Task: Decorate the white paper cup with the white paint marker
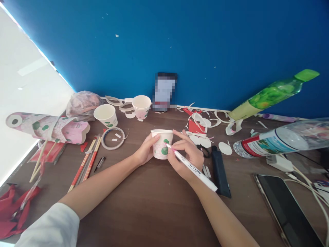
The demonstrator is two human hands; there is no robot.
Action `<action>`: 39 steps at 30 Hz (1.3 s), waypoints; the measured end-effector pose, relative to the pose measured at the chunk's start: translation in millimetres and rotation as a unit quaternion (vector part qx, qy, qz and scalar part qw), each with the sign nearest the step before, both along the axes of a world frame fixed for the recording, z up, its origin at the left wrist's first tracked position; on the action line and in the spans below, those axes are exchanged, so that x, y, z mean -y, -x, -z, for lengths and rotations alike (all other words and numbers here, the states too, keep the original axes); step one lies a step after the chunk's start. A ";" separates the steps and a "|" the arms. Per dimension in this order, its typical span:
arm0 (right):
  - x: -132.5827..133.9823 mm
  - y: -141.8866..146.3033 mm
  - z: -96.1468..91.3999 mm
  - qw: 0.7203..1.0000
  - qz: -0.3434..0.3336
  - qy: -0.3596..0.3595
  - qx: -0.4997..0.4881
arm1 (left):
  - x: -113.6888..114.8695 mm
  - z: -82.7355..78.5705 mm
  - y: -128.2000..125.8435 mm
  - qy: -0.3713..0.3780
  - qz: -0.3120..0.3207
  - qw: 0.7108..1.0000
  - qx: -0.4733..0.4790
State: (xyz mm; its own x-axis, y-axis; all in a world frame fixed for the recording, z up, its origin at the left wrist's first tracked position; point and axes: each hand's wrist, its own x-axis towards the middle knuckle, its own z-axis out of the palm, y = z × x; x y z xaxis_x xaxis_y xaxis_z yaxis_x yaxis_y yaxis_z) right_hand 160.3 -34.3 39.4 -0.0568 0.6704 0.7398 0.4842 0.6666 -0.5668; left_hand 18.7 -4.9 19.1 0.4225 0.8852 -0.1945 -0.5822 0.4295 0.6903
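Observation:
A white paper cup (159, 151) with green leaves and pink print is upright in front of me. My left hand (146, 149) grips its left side, thumb near the rim. In my right hand (189, 154) is a white acrylic marker (196, 171), held like a pen, its pink tip at the cup's printed side. A finger of that hand reaches to the cup's rim. Two more paper cups, one plain inside with a leaf print (105, 116) and one pinkish (142, 108), stand farther back on the left.
A phone (164, 91) leans on the blue wall. Paper scraps (203, 123), a black case (220, 171), bottles (272, 142) and another phone (288, 209) lie right. A tape roll (113, 139), chopsticks (86, 163) and a joined-cup construction (51, 127) are left.

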 end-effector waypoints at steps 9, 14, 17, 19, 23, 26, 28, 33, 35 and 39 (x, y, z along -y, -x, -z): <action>0.1 -0.1 -2.0 1.000 0.000 -0.002 -0.002 | 0.2 1.4 0.4 0.001 0.001 1.000 -0.002; 0.4 -1.8 -1.8 1.000 -0.005 0.007 -0.007 | -0.7 2.9 0.4 0.009 -0.001 1.000 0.005; 0.4 -2.5 -2.6 1.000 -0.006 0.012 -0.025 | -1.4 4.0 0.1 0.003 0.002 1.000 0.030; 0.5 -2.3 -3.5 0.999 -0.001 0.008 -0.041 | -1.4 4.0 -0.1 -0.002 0.005 0.999 0.036; 2.3 -0.2 -5.1 0.999 0.001 -0.007 -0.038 | -0.2 3.0 -0.3 -0.011 -0.008 1.000 0.009; 4.4 1.4 -6.2 1.000 0.003 -0.011 -0.014 | 1.0 2.5 -0.8 -0.017 -0.033 0.999 -0.005; 5.3 2.1 -7.4 1.000 0.006 -0.015 0.002 | 1.7 2.5 -1.1 -0.019 -0.045 0.999 -0.010; 5.3 3.2 -10.0 0.999 0.001 -0.022 0.032 | 2.0 2.0 -1.4 -0.025 -0.047 0.998 -0.016; 4.9 3.5 -9.7 0.999 0.005 -0.022 0.034 | 1.7 1.6 -1.3 -0.025 -0.044 0.999 -0.017; 3.9 3.7 -7.0 0.999 0.009 -0.022 0.031 | 1.4 2.2 -0.7 -0.026 -0.042 0.999 -0.019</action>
State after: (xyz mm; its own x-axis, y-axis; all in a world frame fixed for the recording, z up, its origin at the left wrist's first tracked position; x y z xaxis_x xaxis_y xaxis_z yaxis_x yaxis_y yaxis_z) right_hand 156.7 -38.2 46.4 -0.0913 0.6382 0.7645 0.5300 0.6810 -0.5052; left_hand 19.4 -6.3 17.0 0.3403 0.9263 -0.1615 -0.5869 0.3435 0.7332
